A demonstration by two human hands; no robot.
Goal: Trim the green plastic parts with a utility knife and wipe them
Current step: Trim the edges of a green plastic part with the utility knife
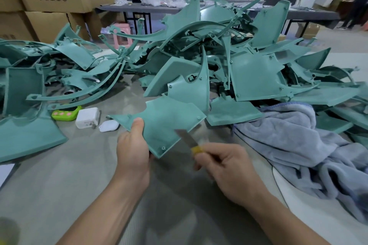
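Bare counter point(79, 175) lies open across the lower centre and lower left of the frame. It is hemmed by the pile of green plastic parts point(249, 69) across the middle and by a grey towel point(298, 141) at right. A white charger point(87, 117) and a white earbud case point(109, 125) sit at centre left.

The green panel point(165, 123) is held above the counter at centre. It is flat and matte, with curved edges and small screw holes. The left hand point(132, 145) has its grip closed on the panel's lower left edge, thumb on top. The right hand point(225, 163) has its grip wrapped round the utility knife point(189, 140), whose blurred blade lies at the panel's lower right edge.
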